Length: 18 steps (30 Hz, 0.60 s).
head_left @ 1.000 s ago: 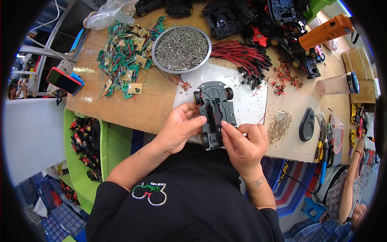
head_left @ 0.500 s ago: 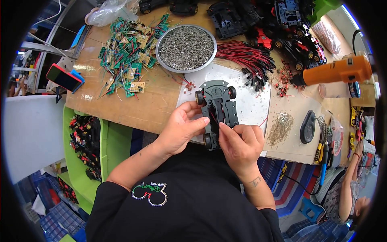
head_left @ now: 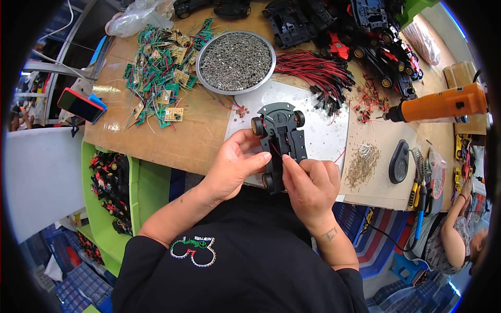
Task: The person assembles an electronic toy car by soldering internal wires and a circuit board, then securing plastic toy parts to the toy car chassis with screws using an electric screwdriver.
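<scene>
Dark-grey, long plastic toy-car chassis [head_left: 283,133], over the near edge of the flat brown bench [head_left: 156,148]. Bare left hand [head_left: 236,164] clasps its side; bare right hand [head_left: 313,187] has fingers at the recess, catch unclear. I'd brace firmly, work gently.

The wearer [head_left: 276,261] shows one left hand [head_left: 235,166] and one right hand [head_left: 313,182] — a pair. There is one toy car base [head_left: 281,125], three of its wheels [head_left: 257,126] in sight. Add one metal bowl [head_left: 235,92], one orange drill [head_left: 443,103] and one phone [head_left: 81,105] — the circuit boards [head_left: 174,114] overlap too much to count.
</scene>
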Available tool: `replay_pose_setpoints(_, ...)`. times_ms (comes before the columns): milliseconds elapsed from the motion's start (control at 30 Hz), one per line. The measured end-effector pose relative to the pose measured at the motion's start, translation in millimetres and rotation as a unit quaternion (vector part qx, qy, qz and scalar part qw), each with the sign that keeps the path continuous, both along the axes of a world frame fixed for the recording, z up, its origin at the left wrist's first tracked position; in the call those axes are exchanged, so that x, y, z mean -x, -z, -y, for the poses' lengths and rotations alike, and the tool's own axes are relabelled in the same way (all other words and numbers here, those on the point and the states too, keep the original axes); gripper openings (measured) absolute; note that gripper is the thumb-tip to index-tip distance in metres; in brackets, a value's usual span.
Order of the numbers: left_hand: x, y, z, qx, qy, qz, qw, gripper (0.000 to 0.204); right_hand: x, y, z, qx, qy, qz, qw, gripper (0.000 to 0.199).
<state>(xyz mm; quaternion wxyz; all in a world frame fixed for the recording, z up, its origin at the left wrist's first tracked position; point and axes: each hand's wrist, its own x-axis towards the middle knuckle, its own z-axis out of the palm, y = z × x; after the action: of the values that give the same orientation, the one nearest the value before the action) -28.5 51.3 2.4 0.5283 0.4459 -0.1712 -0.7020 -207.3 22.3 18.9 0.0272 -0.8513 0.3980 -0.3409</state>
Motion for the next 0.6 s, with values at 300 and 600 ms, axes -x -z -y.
replay_pose_setpoints(300, -1.9, 4.6, -0.7, 0.001, 0.003, 0.003, 1.000, 0.050, 2.6, 3.0, -0.4, -0.006, -0.048, -0.006, 0.999, 0.030)
replay_pose_setpoints(600, -7.1, 4.1, -4.1, 0.005, 0.019, 0.004, 1.000, 0.049, -4.0, -4.4, 1.2, -0.002, 0.002, -0.019, 1.000, 0.024)
